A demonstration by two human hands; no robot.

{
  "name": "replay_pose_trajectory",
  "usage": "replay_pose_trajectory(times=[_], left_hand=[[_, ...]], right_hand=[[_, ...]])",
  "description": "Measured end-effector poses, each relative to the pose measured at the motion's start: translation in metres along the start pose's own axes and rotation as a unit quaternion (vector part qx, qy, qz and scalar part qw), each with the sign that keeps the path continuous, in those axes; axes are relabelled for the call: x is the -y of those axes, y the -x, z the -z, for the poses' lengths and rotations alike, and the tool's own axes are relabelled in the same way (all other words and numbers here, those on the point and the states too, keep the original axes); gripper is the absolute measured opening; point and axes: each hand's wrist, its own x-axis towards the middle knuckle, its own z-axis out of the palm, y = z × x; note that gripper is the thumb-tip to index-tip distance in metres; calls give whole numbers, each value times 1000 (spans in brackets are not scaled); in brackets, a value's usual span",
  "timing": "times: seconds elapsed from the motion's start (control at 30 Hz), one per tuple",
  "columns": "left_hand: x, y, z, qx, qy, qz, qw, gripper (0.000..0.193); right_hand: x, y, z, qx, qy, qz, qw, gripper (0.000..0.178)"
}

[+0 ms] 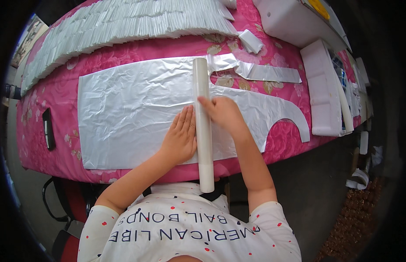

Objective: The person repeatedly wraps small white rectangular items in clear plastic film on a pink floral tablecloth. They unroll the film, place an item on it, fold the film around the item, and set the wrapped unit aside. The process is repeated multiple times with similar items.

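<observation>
A silvery white, thin plastic sheet with curved cut-outs and long strips, shaped like an apron (pixel 120 113), lies spread and wrinkled over the table. Across it, pointing toward my body, rests a long pale roller tube (pixel 204 139); its near end sticks out past the table edge. My left hand (pixel 180 137) lies flat on the sheet, fingers together and stretched out, along the tube's left side. On the right side, my right hand (pixel 222 112) has curled fingers, with one digit reaching onto the tube. Slight blur and the hand itself hide what those fingers hold, if anything.
Stacks of folded white plastic pieces (pixel 137 22) line the far edge, with one folded piece (pixel 251 41) apart. White foam boxes (pixel 323 91) stand at the right. A dark oblong object (pixel 48 129) lies left on the pink flowered cloth (pixel 32 150). A chair (pixel 65 198) stands below left.
</observation>
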Motion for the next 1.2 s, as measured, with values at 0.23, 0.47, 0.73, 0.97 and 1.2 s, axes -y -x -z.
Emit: replay_pose_trajectory(times=[0.23,0.47,0.73,0.97,1.2], left_hand=[[-4,-4,2,3,0,5,1000,61],[-2,0,4,-1,-6,2,1000,62],[0,1,-4,-6,10,5,1000,63],[3,3,-16,-73,39,-10,996,60],[-1,-4,-12,-46,-11,-26,999,61]], right_hand=[[-28,-99,-13,-40,-689,-61,721,22],[-109,-111,91,4,-836,197,512,28],[2,-45,147,-276,-664,188,668,34],[160,-27,-83,-41,-174,336,925,25],[175,-36,-231,22,7,321,947,57]])
